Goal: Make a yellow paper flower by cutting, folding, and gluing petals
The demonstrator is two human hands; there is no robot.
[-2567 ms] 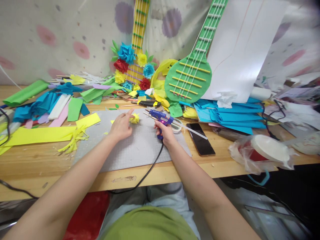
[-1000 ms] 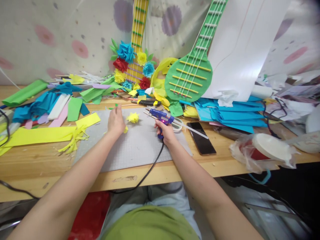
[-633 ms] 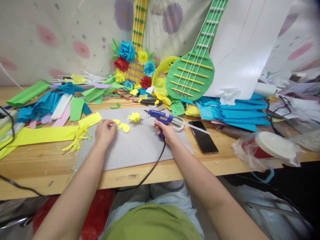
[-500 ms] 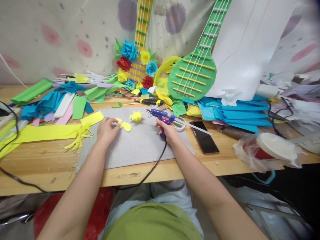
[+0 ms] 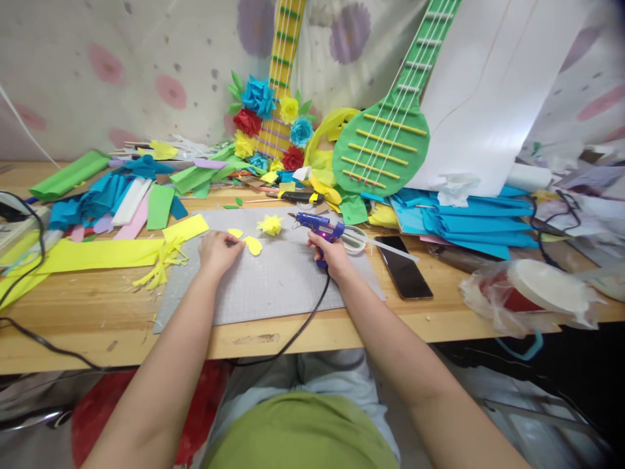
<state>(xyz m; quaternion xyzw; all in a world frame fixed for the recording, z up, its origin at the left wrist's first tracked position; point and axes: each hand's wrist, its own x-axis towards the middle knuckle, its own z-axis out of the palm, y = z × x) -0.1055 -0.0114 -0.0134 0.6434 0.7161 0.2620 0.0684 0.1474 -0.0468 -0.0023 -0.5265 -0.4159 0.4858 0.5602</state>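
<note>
My left hand [image 5: 221,251] rests low over the grey board [image 5: 263,296], its thumb and forefinger pinched at the left edge of a yellow paper petal [image 5: 253,245]. Another yellow petal [image 5: 235,232] lies just above those fingers. My right hand [image 5: 328,253] is wrapped round the handle of a blue glue gun [image 5: 319,225], whose nozzle points left. A white glue stick [image 5: 390,247] sticks out of its back, and a small red light glows on its side. Between the gun's nozzle and the petals sits a yellow paper flower [image 5: 270,225].
Behind the gun lie white-handled scissors [image 5: 355,241], beside a black phone [image 5: 406,268]. Yellow paper strips [image 5: 105,255] spread out on the left. A utility knife [image 5: 297,197], a green paper guitar [image 5: 383,153] and a flowered yellow one [image 5: 279,85] are at the back. The gun's black cord [image 5: 312,319] hangs over the table edge.
My left fingertips have moved slightly right, up to the yellow petal's edge. My right hand keeps the glue gun in nearly the same place. The whole view has shifted a little.
</note>
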